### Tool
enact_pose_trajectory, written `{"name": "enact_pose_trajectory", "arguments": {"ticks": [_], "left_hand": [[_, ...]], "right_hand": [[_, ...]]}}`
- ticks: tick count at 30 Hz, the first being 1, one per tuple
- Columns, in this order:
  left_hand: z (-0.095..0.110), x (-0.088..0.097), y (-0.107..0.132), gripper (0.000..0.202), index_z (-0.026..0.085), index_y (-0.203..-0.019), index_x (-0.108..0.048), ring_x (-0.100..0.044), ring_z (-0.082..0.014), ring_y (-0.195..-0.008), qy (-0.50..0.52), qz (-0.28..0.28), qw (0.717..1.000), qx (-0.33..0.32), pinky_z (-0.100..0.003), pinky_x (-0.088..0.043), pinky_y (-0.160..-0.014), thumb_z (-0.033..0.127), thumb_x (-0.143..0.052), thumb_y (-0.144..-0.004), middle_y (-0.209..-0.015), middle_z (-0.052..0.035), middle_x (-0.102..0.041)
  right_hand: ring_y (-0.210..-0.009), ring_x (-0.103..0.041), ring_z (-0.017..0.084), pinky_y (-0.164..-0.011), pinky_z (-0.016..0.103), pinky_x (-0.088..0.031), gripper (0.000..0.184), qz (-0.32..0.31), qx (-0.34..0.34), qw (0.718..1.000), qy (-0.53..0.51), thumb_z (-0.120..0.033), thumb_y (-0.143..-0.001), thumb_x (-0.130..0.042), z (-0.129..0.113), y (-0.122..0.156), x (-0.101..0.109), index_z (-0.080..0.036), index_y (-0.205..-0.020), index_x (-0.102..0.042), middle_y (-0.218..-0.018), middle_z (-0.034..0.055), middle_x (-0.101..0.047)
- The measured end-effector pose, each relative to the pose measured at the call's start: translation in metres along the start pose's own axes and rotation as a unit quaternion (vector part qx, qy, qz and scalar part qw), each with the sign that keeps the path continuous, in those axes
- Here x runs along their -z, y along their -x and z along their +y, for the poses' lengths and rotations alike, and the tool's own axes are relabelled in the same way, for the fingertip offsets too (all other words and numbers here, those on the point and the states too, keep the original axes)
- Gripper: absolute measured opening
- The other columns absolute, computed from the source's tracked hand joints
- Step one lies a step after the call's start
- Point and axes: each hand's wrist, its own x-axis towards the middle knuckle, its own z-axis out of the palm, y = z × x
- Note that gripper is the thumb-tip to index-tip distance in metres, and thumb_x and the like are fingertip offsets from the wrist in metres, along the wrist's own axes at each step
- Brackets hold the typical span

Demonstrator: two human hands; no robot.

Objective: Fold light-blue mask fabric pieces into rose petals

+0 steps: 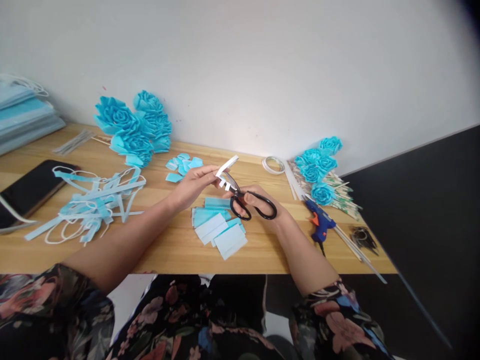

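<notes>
My left hand pinches a narrow pale strip of mask material, held up above the wooden table. My right hand grips black-handled scissors, fingers through the loops, with the blades at the strip's lower edge, where small cut tabs show. Below the hands lies a pile of light blue rectangular pieces. Small blue cut squares lie just beyond my left hand.
Blue paper roses lean on the wall at back left; more roses on sticks lie right. A blue glue gun, a tape roll, cut mask strips, a black phone and stacked masks surround them.
</notes>
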Motion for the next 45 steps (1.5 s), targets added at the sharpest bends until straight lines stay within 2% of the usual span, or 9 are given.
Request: {"name": "enact_pose_trajectory", "arguments": {"ticks": [3,6,18,27,33,37,39,42,45], "left_hand": [[0.0018,-0.0007,0.0008,0.03,0.015,-0.086,-0.075,-0.06,-0.0179,-0.081,-0.022,-0.018,1.0,-0.011,-0.032,-0.044,-0.083,0.044,-0.068,-0.086,-0.084,-0.0065,-0.069],[0.0014,0.0001,0.0005,0.03,0.016,-0.084,-0.076,-0.061,-0.0194,-0.087,-0.039,-0.022,0.999,-0.012,-0.034,-0.045,-0.088,0.045,-0.068,-0.085,-0.089,-0.0077,-0.071],[0.0004,0.0003,0.0012,0.028,0.016,-0.084,-0.076,-0.061,-0.018,-0.086,-0.061,-0.013,0.998,-0.007,-0.031,-0.046,-0.086,0.043,-0.069,-0.085,-0.087,-0.0059,-0.07],[0.0035,0.0003,0.0012,0.025,0.017,-0.076,-0.074,-0.062,-0.0175,-0.086,-0.071,-0.007,0.997,-0.008,-0.031,-0.047,-0.087,0.04,-0.067,-0.086,-0.086,-0.0049,-0.071],[0.0033,0.0007,0.0013,0.027,0.017,-0.076,-0.074,-0.061,-0.0177,-0.084,-0.087,-0.004,0.996,-0.005,-0.031,-0.047,-0.085,0.042,-0.067,-0.085,-0.087,-0.0053,-0.072],[0.0031,-0.0001,0.0005,0.028,0.016,-0.079,-0.075,-0.06,-0.0168,-0.079,-0.097,0.02,0.995,-0.002,-0.031,-0.045,-0.083,0.043,-0.068,-0.081,-0.081,-0.0035,-0.071],[0.0027,-0.0001,-0.0002,0.028,0.016,-0.082,-0.076,-0.058,-0.0159,-0.076,-0.103,0.032,0.994,0.003,-0.03,-0.045,-0.081,0.043,-0.069,-0.08,-0.078,-0.0022,-0.07],[0.0011,0.0015,-0.0011,0.03,0.016,-0.086,-0.076,-0.057,-0.0152,-0.073,-0.098,0.043,0.994,0.003,-0.029,-0.044,-0.076,0.044,-0.068,-0.081,-0.077,-0.002,-0.069],[-0.0007,0.0037,-0.0019,0.029,0.015,-0.078,-0.072,-0.057,-0.0154,-0.073,-0.067,0.044,0.997,-0.009,-0.029,-0.043,-0.076,0.043,-0.065,-0.084,-0.073,-0.0025,-0.065]], "right_hand": [[-0.053,-0.05,0.009,-0.051,0.024,-0.04,0.059,0.006,0.009,1.0,-0.018,-0.059,-0.093,-0.052,0.0024,-0.0008,0.0006,-0.008,-0.119,-0.066,-0.066,0.0006,-0.056],[-0.053,-0.05,0.009,-0.05,0.024,-0.04,0.058,0.011,0.017,0.999,-0.029,-0.058,-0.093,-0.052,0.0037,-0.0015,0.0009,-0.009,-0.12,-0.066,-0.064,-0.0004,-0.055],[-0.046,-0.043,0.006,-0.045,0.022,-0.032,0.053,0.047,-0.003,0.999,-0.008,-0.055,-0.09,-0.06,0.0003,-0.0028,-0.0018,-0.008,-0.112,-0.069,-0.058,-0.0038,-0.052],[-0.04,-0.039,0.004,-0.04,0.02,-0.026,0.055,0.06,-0.027,0.998,0.014,-0.056,-0.086,-0.064,-0.0025,-0.0038,-0.0022,-0.006,-0.109,-0.07,-0.053,-0.0062,-0.048],[-0.038,-0.037,0.003,-0.04,0.02,-0.024,0.056,0.072,-0.015,0.997,0.036,-0.057,-0.084,-0.066,-0.0013,-0.0048,-0.0013,-0.006,-0.107,-0.071,-0.049,-0.007,-0.047],[-0.038,-0.036,0.003,-0.039,0.019,-0.023,0.056,0.064,-0.051,0.995,0.049,-0.057,-0.081,-0.069,-0.0019,-0.0048,-0.0029,-0.007,-0.107,-0.071,-0.048,-0.0082,-0.045],[-0.04,-0.036,0.004,-0.04,0.018,-0.025,0.059,0.039,-0.069,0.996,0.05,-0.06,-0.08,-0.069,-0.0019,-0.0047,-0.0046,-0.008,-0.108,-0.071,-0.049,-0.008,-0.045],[-0.044,-0.038,0.004,-0.047,0.02,-0.039,0.07,0.011,-0.055,0.998,0.023,-0.07,-0.077,-0.066,-0.0003,-0.004,-0.0058,-0.008,-0.111,-0.069,-0.054,-0.0073,-0.047],[-0.049,-0.043,0.006,-0.057,0.025,-0.048,0.083,0.013,-0.029,0.999,-0.001,-0.079,-0.072,-0.061,0.001,-0.0027,-0.0045,-0.009,-0.116,-0.066,-0.06,-0.0055,-0.05]]}}
